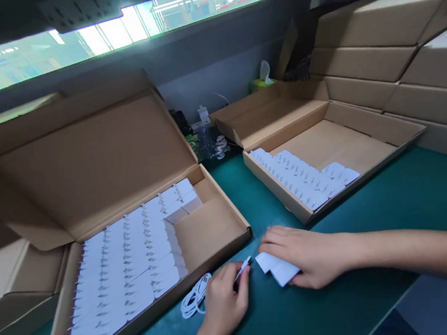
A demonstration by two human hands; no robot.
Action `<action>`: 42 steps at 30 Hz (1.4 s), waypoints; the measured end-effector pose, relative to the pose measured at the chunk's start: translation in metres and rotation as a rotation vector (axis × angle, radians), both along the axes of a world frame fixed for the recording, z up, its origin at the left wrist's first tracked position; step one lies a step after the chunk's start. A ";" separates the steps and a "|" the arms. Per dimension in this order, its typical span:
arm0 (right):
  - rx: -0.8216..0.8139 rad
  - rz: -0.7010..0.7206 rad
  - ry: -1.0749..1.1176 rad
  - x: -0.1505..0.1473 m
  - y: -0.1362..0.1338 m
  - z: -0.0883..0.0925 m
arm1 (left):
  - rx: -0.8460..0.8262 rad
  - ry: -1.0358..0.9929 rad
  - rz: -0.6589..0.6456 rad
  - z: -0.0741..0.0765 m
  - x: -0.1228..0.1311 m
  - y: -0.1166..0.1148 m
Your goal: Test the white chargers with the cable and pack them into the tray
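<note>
gap: green mat point(231, 189) between cardboard trays point(233, 228), seemingly narrow | block: cable coil point(195, 296)

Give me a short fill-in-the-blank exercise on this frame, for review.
The right hand rests on a flat white item lying on the ____ tabletop. A coiled white cable lies to the ____ of the left hand, which pinches a small white connector. Rows of white items fill part of an open ____ box.

Missing words: green; left; cardboard.
</note>
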State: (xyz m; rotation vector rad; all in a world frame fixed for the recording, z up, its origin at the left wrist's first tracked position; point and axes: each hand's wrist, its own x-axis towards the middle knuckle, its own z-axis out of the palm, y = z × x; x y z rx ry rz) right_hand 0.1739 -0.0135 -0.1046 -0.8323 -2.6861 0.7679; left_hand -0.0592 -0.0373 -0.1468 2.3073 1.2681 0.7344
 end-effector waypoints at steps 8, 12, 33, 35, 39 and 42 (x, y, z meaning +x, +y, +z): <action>0.149 -0.003 -0.196 -0.017 0.001 -0.004 | -0.015 -0.078 0.020 0.002 0.010 -0.015; 0.162 -0.022 -0.190 -0.015 0.001 -0.008 | 0.055 -0.044 -0.020 0.003 0.010 -0.019; 0.160 0.036 -0.159 -0.014 0.005 -0.014 | -0.010 0.022 -0.155 -0.001 0.012 -0.007; 0.149 0.053 -0.143 -0.014 0.006 -0.016 | -0.013 0.042 -0.168 0.000 0.015 -0.005; 0.146 0.055 -0.151 -0.014 0.005 -0.016 | -0.044 0.049 -0.171 0.001 0.019 -0.003; 0.145 0.039 -0.186 -0.013 0.003 -0.014 | -0.086 0.036 -0.202 0.003 0.016 -0.001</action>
